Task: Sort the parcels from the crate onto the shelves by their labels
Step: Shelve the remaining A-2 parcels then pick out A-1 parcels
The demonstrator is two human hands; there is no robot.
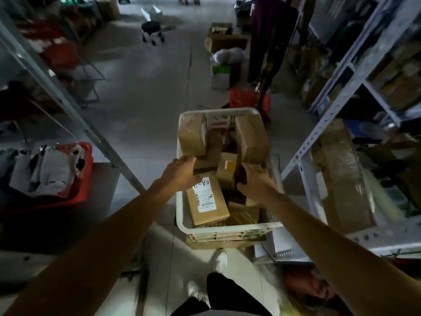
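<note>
Several parcels still fill your white crate [182,215], so most of the sorting looks undone. Your left hand [180,173] rests over the flat parcel labelled A-2 [208,201], fingers curled at its top edge; I cannot tell whether it grips. Your right hand [255,181] reaches among the small boxes [226,169], its hold hidden. Shelves [341,92] wait alongside.

Dim aisle, grey tiled floor [145,92], black stool [151,28] far off.
</note>
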